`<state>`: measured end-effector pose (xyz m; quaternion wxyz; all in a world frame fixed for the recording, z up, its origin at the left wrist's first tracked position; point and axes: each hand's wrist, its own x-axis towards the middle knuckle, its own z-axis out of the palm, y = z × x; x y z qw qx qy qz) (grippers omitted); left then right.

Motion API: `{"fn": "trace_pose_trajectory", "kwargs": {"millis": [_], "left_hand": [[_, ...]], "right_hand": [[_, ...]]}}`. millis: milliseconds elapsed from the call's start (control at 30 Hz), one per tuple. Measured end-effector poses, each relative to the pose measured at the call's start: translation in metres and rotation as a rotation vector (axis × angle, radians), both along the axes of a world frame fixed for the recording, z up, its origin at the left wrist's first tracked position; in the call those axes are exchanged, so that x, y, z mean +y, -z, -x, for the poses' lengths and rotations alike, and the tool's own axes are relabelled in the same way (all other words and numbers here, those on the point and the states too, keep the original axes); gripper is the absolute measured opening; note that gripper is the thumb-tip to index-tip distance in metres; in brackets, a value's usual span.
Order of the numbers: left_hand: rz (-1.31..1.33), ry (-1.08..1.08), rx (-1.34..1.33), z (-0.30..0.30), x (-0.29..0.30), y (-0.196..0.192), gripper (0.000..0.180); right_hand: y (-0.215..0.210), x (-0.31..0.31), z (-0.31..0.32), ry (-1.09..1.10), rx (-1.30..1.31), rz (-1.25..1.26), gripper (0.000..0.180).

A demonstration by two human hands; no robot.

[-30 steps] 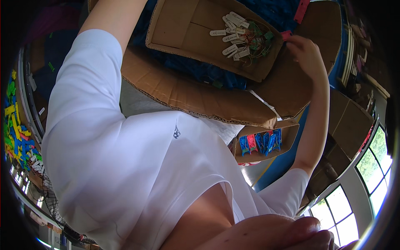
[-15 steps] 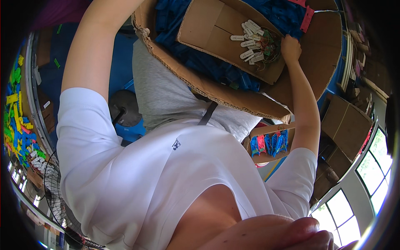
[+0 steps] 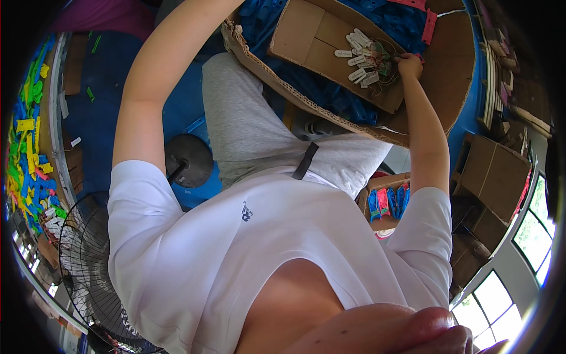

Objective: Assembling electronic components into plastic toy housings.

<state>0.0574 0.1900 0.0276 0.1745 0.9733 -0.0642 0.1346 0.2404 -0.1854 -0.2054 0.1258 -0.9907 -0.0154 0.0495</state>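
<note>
Head view. Right hand [image 3: 409, 66] at the right-hand end of a shallow cardboard tray [image 3: 303, 32], fingers curled, tips close to a tangle of thin wires and green circuit boards [image 3: 381, 58]. A small pinkish-red piece [image 3: 420, 58] shows just beside the knuckles; cannot tell whether the hand grips it or anything else. Left forearm runs off the upper edge, hand out of sight, so its state cannot be told.

White strips [image 3: 343, 53] fan out in the tray, next to the boards. Tray sits inside a large cardboard box [image 3: 453, 68], over blue plastic parts [image 3: 333, 94]; a longer red part [image 3: 429, 28] lies near the box's far side. Below the right forearm, a smaller carton [image 3: 384, 224] holds blue and pink pieces. Far left: a wire-caged fan [image 3: 88, 277] and a multicoloured heap of parts [image 3: 26, 125].
</note>
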Motion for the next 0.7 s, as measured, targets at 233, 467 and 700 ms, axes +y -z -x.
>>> {"fn": "trace_pose_trajectory", "kwargs": {"millis": [233, 467, 700], "left_hand": [[0.833, 0.104, 0.053, 0.023, -0.034, 0.002, 0.029], [1.071, 0.199, -0.201, 0.035, -0.085, 0.011, 0.035], [0.934, 0.265, -0.310, 0.020, -0.124, 0.016, 0.046]], "right_hand": [[-0.054, -0.004, 0.014, -0.303, -0.076, -0.225, 0.027], [-0.159, 0.019, 0.067, -0.729, -0.504, -0.623, 0.017], [-0.196, 0.048, 0.105, -0.861, -0.318, -0.980, 0.022]]}}
